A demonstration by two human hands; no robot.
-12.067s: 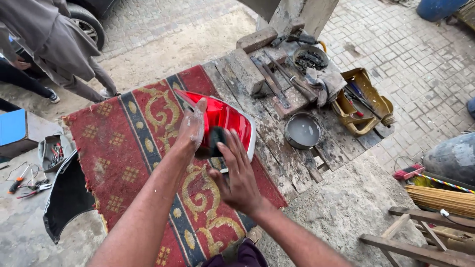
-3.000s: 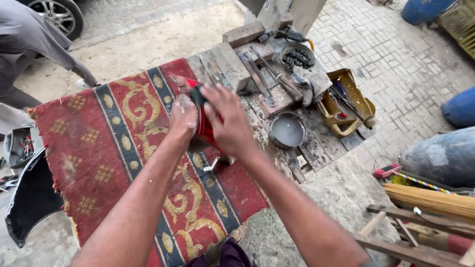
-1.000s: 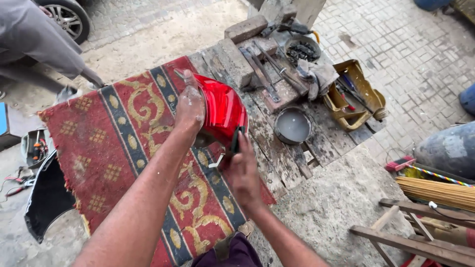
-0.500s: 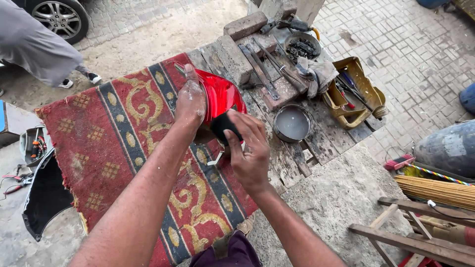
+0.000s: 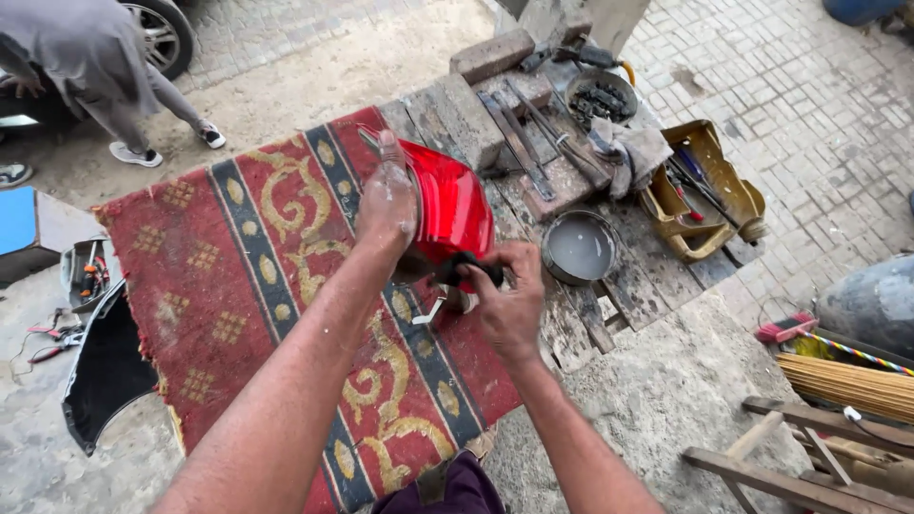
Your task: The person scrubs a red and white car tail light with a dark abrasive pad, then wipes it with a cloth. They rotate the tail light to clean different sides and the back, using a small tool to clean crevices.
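Note:
A glossy red car tail-light (image 5: pixel 455 205) stands tilted on a red patterned rug (image 5: pixel 228 286). My left hand (image 5: pixel 387 202), dusty white, grips its upper left edge and steadies it. My right hand (image 5: pixel 509 297) is closed on a small dark pad (image 5: pixel 464 268) pressed against the lamp's lower edge. A pale bracket (image 5: pixel 433 309) sticks out under the lamp, just left of my right hand.
A round metal bowl of cloudy water (image 5: pixel 579 247) sits on wooden planks right of the lamp. Behind it lie tools, a brick (image 5: pixel 492 55), a pan of parts (image 5: pixel 600 95) and a yellow container (image 5: pixel 702 190). A person (image 5: pixel 90 67) bends at far left near a car wheel. A black bumper piece (image 5: pixel 105 371) lies at left.
My right hand has slid with the dark pad down to the lamp's lower edge. My left hand keeps its hold on the top of the lamp. The person at left has moved.

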